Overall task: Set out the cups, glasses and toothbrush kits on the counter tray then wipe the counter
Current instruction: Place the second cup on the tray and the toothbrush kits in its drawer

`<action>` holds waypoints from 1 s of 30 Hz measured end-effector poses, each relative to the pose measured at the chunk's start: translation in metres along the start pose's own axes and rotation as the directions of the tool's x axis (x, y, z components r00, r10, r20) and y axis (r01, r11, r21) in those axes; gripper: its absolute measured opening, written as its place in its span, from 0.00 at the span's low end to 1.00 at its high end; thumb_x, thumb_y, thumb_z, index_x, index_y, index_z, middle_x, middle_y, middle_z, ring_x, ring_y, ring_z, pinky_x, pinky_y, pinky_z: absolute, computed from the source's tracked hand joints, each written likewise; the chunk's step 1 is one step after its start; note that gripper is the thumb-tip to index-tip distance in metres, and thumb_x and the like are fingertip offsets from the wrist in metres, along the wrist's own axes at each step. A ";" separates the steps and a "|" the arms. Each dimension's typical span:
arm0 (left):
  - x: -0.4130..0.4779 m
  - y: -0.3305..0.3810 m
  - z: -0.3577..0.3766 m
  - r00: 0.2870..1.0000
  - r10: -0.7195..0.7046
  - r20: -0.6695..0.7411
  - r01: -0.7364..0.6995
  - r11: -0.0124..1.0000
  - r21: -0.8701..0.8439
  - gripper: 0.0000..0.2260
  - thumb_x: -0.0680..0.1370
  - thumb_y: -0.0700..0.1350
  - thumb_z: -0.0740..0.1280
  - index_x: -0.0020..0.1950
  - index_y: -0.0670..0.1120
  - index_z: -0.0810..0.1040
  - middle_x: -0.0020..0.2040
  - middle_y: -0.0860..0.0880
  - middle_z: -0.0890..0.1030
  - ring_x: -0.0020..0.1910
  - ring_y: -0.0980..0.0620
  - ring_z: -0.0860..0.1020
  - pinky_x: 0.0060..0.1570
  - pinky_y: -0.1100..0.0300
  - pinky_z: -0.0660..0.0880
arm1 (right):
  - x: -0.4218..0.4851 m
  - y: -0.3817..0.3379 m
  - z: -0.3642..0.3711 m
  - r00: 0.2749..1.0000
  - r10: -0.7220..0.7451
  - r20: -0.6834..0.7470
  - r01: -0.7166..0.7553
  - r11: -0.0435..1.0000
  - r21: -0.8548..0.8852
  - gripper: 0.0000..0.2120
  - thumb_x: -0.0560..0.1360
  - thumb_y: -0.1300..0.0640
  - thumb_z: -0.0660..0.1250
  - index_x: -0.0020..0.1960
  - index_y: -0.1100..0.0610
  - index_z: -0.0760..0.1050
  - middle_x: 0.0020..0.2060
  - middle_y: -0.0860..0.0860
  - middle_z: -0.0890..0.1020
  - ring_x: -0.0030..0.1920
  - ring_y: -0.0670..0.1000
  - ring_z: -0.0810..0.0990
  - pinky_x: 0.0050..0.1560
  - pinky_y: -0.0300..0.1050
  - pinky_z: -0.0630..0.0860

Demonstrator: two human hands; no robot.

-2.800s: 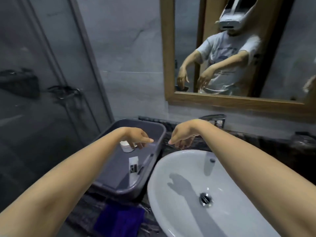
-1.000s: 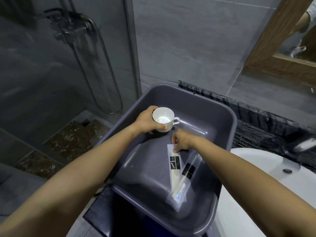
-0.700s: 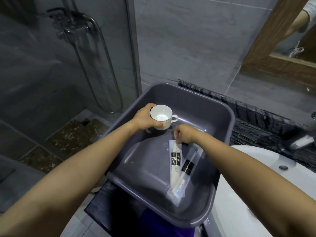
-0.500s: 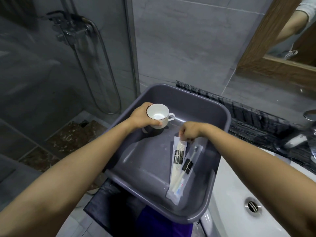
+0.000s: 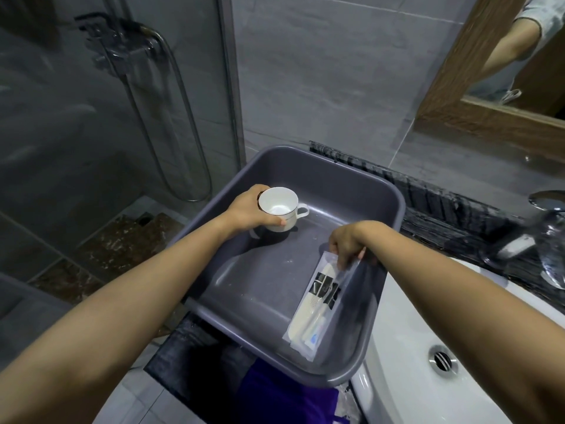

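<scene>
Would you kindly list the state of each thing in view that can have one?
White cup: upright, empty, gripped by the left hand inside the grey tub.
Toothbrush kits: sealed, pinched at the top end by the right hand, lower end resting in the tub.
Sink: drain open, no water running.

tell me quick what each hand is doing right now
Left hand: closed around the white cup.
Right hand: fingers pinching the toothbrush kits by their top end.
</scene>
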State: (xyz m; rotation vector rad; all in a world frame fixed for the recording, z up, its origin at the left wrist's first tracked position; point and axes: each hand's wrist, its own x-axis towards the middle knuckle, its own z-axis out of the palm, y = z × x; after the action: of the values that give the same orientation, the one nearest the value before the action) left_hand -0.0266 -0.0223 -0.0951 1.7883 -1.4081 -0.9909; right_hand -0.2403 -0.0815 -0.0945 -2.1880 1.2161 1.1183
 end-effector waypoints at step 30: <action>-0.024 0.132 -0.001 0.956 0.288 -0.051 -0.291 0.955 -0.058 0.26 0.64 0.43 0.78 0.58 0.50 0.73 0.52 0.54 0.78 0.50 0.55 0.76 0.43 0.68 0.70 | -0.200 0.076 -0.076 0.537 0.172 -0.826 0.340 0.852 0.398 0.07 0.70 0.59 0.73 0.45 0.62 0.81 0.36 0.52 0.81 0.34 0.46 0.77 0.37 0.37 0.71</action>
State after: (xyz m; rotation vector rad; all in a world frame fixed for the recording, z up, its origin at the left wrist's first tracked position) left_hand -0.0931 -0.0275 0.0217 1.4933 -1.5400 -0.8293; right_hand -0.3301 -0.0682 0.1136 -2.2884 1.4789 -0.4690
